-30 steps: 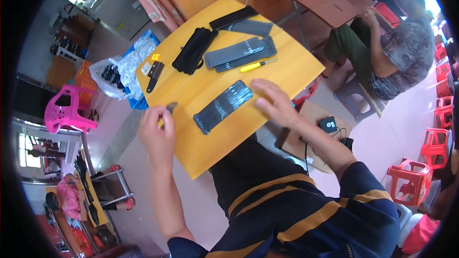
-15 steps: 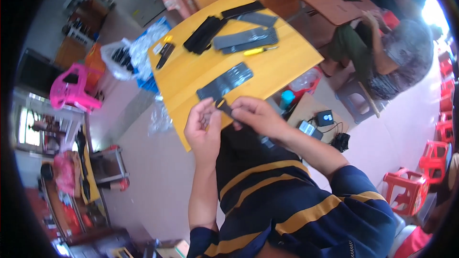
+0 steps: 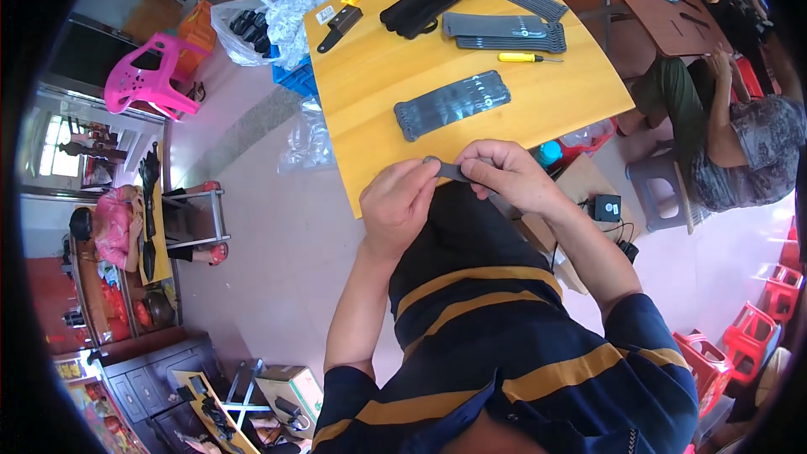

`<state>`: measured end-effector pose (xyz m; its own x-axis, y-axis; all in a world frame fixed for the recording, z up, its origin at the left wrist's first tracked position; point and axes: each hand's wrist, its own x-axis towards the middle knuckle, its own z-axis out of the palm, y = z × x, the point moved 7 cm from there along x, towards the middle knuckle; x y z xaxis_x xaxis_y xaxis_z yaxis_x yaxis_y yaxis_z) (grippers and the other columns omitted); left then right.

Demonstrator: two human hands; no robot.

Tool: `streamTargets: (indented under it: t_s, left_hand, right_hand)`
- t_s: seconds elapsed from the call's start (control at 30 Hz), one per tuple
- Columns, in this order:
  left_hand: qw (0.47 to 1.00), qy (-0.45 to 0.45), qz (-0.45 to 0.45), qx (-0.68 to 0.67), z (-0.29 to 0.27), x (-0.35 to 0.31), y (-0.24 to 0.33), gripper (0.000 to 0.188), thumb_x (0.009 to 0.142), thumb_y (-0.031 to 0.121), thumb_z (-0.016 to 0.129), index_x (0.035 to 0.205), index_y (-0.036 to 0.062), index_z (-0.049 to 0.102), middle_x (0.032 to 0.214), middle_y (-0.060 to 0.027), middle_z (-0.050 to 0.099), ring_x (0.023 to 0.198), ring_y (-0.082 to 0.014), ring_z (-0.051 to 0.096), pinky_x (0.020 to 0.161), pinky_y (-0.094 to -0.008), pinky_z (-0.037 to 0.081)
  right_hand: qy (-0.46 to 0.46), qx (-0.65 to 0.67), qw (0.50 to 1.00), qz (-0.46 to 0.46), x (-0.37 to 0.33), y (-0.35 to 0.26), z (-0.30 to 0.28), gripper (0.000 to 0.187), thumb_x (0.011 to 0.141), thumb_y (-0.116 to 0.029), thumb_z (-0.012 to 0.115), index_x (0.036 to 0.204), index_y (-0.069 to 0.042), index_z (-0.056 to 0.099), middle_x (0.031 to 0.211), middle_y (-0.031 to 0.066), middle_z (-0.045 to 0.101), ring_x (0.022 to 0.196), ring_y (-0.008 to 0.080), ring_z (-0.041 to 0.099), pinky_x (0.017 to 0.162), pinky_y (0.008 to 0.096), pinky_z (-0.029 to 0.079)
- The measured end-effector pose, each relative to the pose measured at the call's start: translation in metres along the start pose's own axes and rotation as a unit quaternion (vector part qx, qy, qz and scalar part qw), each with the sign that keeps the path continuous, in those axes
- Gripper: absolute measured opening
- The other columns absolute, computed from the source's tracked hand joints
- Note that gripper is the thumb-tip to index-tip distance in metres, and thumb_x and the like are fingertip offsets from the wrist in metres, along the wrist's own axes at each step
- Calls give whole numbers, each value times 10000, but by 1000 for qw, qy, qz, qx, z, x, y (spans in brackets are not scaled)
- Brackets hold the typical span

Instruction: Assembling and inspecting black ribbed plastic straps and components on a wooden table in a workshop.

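Observation:
A short dark grey strap spans the gap between my hands, just off the near edge of the yellow table. My left hand pinches its left end with thumb and fingertips. Gripping the other end is my right hand, its thumb on top. Beyond them on the table lies a stack of dark grey plastic sleeves, shiny on top. Farther back are more grey sleeves, a yellow-handled screwdriver, a black folded fabric piece and a dark strip with a yellow part.
Left of the table stand a blue crate with clear plastic bags and a pink chair. To the right, a seated person is at a brown table. A cardboard box with a black device is near my right forearm.
The head view has shifted, so the table appears higher and farther right. The strap now lies straighter between both hands; the yellow bit near my left fingers no longer shows.

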<state>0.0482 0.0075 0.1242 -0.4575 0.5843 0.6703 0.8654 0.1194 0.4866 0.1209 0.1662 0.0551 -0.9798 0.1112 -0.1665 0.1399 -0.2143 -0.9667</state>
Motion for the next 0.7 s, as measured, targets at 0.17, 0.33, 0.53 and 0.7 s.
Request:
streamTargets:
  t_s: [0.17, 0.33, 0.53, 0.7]
  left_hand:
    - [1000, -16, -2, 21, 5, -6, -19, 243, 786, -7, 831, 1011, 62, 772, 949, -106, 763, 809, -271, 744, 685, -351, 583]
    - [999, 8, -20, 29, 3, -15, -42, 205, 790, 12, 843, 975, 51, 763, 946, -98, 766, 803, -253, 743, 679, -343, 576]
    - [995, 8, 19, 97, 11, -12, -62, 204, 786, 14, 848, 960, 71, 758, 897, -56, 733, 740, -217, 708, 616, -322, 536]
    - [992, 2, 13, 122, 21, -13, -75, 217, 784, 12, 845, 972, 77, 758, 887, -41, 695, 720, -215, 688, 596, -317, 521]
  right_hand:
    - [-47, 11, 999, 24, 12, 8, -12, 212, 1051, -192, 651, 1164, -18, 692, 925, -11, 651, 795, 72, 605, 726, 236, 530]
    - [-72, -47, 991, 99, 14, 13, -48, 202, 1025, -186, 688, 1149, -27, 698, 903, -39, 642, 778, 45, 574, 722, 210, 496]
    - [-22, -129, 984, 125, 28, 15, -97, 139, 1014, -149, 698, 1091, -33, 684, 890, -29, 639, 780, 60, 578, 706, 226, 503]
    - [30, -140, 984, 103, 47, 9, -119, 132, 1013, -134, 697, 1109, -45, 682, 900, -31, 627, 792, 50, 557, 730, 208, 491]
